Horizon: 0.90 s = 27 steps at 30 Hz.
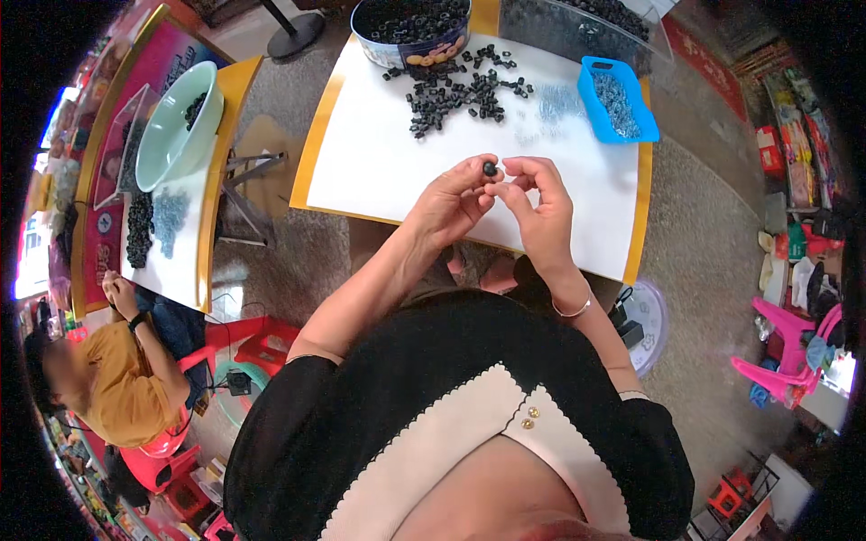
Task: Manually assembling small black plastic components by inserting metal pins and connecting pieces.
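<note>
Workspace: grey speckled floor, small white table (379, 171) with yellow edging right in front of me. Far edge of the table has a round tin (410, 32) full of small black ring parts, and a loose pile of the same black rings (460, 90) spilled on the white top beside it. To the right of the pile sits a blue plastic tray (616, 99) of small silvery parts, with a thin scatter of those (555, 104) between pile and tray. A clear container (586, 27) of more black parts is behind the tray.

On my left a second white table (171, 261) carries a pale green bowl (178, 126); another person in a mustard shirt (122, 383) sits at it on a red stool. Pink plastic chairs (785, 356) on the far right.

Hands: both raised over the near part of the table, fingertips meeting. Left hand (448, 203) pinches one black ring (490, 169) between thumb and forefinger. Right hand (541, 207) is curled, its fingertips right against that ring from the other side. I can't tell if the right fingers hold anything of their own. Thin bracelet (575, 311) on the right wrist.
</note>
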### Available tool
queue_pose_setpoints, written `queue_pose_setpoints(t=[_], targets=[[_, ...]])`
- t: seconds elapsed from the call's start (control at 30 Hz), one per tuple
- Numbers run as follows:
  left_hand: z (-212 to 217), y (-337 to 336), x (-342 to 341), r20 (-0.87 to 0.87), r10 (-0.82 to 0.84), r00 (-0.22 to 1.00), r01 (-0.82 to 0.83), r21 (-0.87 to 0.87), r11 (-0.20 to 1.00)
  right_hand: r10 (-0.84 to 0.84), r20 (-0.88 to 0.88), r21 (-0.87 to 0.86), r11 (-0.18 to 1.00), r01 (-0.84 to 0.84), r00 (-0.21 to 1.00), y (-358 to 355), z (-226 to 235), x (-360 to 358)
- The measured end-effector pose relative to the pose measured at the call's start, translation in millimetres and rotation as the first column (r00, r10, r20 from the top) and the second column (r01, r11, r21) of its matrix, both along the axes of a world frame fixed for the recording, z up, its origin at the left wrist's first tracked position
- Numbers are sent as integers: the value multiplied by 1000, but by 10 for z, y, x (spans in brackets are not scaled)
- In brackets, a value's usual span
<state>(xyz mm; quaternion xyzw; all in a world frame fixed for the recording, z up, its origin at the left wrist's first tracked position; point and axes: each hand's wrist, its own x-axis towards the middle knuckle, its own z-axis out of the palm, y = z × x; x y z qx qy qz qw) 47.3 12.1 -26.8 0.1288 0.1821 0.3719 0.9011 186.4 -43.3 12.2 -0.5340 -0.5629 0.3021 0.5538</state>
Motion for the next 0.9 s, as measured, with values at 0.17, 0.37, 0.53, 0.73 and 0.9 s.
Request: queue_pose_setpoints(t=[0.17,0.37,0.53,0.73,0.9], targets=[[75,-113,1,-143,-12,990,26,94,995,-9,33,46,999,7,999,-18,49,-45],[221,-144,-40,-258,7,966,36,159,987,14,33,5,1000,-14,999,-51,79,7],[259,-171,-25,-186,-7,982,22,78,997,21,-26,-6,1000,-21,999,-59,78,26],[292,-207,-26,-210,13,978,-3,50,999,-22,-9,-5,1000,22,1000,-83,11,13],[242,-174,-73,-354,-30,935,84,137,987,40,84,20,999,-41,996,-63,-18,28]])
